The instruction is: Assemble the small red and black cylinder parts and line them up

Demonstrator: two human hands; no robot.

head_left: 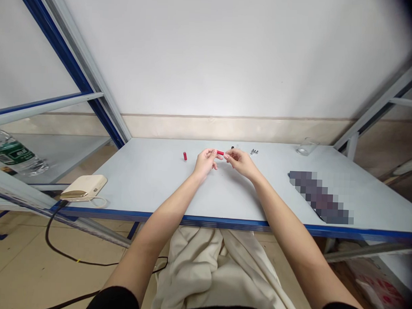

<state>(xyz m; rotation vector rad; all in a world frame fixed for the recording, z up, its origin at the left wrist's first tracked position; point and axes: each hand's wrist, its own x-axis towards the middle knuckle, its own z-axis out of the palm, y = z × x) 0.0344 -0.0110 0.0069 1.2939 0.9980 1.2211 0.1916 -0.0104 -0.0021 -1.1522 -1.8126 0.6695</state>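
Near the back middle of the grey table, my left hand [205, 162] has its fingers closed on a small red tube [220, 152], held roughly level. My right hand [238, 161] pinches at the tube's right end, where a small pale tip shows between the fingertips. To the left, a second red tube [184, 156] stands upright on the table. Just behind my right hand lies a small black piece [232, 147], partly hidden. Several small silvery pieces [254, 152] sit to the right of my right hand.
A clear glass [304, 150] is tilted or tapered at the back right. A blurred dark flat object [319, 198] lies at the right. A cream-coloured device [85, 188] with a cable sits at the left edge. Metal posts flank the table [144, 188]; a bottle [15, 154] lies beyond the left one.
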